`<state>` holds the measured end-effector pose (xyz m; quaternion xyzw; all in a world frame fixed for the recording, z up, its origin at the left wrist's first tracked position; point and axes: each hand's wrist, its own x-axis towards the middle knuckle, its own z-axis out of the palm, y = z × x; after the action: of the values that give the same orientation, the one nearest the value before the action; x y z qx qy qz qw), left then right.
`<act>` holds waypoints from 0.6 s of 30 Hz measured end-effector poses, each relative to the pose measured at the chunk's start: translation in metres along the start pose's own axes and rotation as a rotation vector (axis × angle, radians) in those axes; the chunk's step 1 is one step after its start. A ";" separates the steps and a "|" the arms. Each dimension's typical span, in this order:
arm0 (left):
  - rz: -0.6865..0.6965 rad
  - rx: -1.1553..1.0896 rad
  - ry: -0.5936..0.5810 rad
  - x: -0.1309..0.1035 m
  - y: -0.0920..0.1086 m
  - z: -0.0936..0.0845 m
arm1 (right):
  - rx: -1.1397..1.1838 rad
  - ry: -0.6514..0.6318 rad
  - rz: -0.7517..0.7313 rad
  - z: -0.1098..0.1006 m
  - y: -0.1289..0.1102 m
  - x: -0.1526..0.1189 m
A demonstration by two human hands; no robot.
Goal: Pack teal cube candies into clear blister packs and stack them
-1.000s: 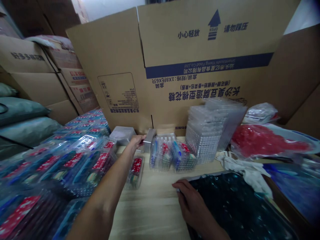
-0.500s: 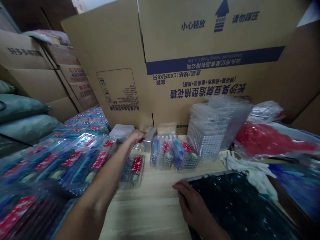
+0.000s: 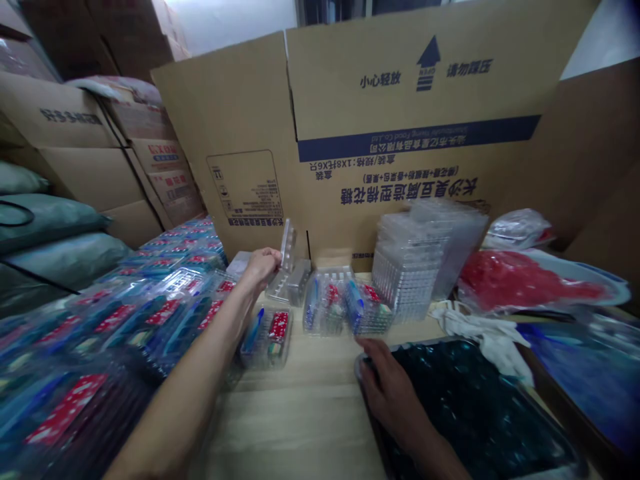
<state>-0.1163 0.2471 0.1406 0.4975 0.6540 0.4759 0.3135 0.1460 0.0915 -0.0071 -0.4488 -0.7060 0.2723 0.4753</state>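
Near the back of the table, my left hand (image 3: 261, 267) pinches a clear plastic tray (image 3: 287, 245), held upright. More clear trays (image 3: 300, 283) sit just below and behind it. In front of that arm lies a filled clear pack (image 3: 267, 339) with a blue stick and a red white-dotted packet. My right hand (image 3: 393, 393) holds nothing, fingers apart, and rests at the left edge of a shallow dark tray (image 3: 361, 368). Glossy dark-green wrapped pieces (image 3: 470, 400) fill that tray.
Two groups of filled packs (image 3: 327, 303) stand mid-table beside a tall stack of clear trays (image 3: 407, 273). Rows of filled packs (image 3: 115, 313) cover the left. A large carton (image 3: 250, 127) walls the back. At right lie white gloves (image 3: 483, 333) and a red bag (image 3: 525, 277).
My left hand has raised a clear tray upright from the pile at the back. My right hand stays by the dark tray's edge. The view has tilted up slightly.
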 end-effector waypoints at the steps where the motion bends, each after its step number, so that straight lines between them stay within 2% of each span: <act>1: 0.022 -0.024 -0.045 -0.021 0.003 0.004 | 0.037 0.036 0.067 -0.004 -0.010 0.002; 3: 0.052 -0.083 -0.164 -0.072 0.002 0.014 | 0.123 0.075 0.168 -0.012 -0.030 0.005; 4: 0.069 -0.148 -0.293 -0.101 -0.001 0.020 | 0.157 0.082 0.183 -0.014 -0.039 0.005; 6: 0.069 -0.239 -0.487 -0.156 -0.010 0.030 | 0.203 0.074 0.158 -0.014 -0.052 0.002; 8: 0.046 -0.290 -0.574 -0.204 -0.021 0.036 | 0.223 0.052 0.126 -0.008 -0.058 -0.009; 10: 0.046 -0.314 -0.575 -0.241 -0.030 0.040 | 0.232 0.021 0.135 0.001 -0.058 -0.025; 12: 0.039 -0.363 -0.538 -0.267 -0.040 0.043 | 0.261 -0.019 0.179 0.012 -0.057 -0.043; 15: -0.079 -0.533 -0.456 -0.291 -0.054 0.046 | 0.368 -0.059 0.244 0.023 -0.059 -0.068; 18: -0.215 -0.671 -0.352 -0.304 -0.069 0.047 | 0.419 -0.075 0.288 0.031 -0.065 -0.084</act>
<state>-0.0049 -0.0306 0.0399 0.3699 0.4468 0.5350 0.6143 0.1061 -0.0113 -0.0029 -0.4261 -0.5802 0.4938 0.4879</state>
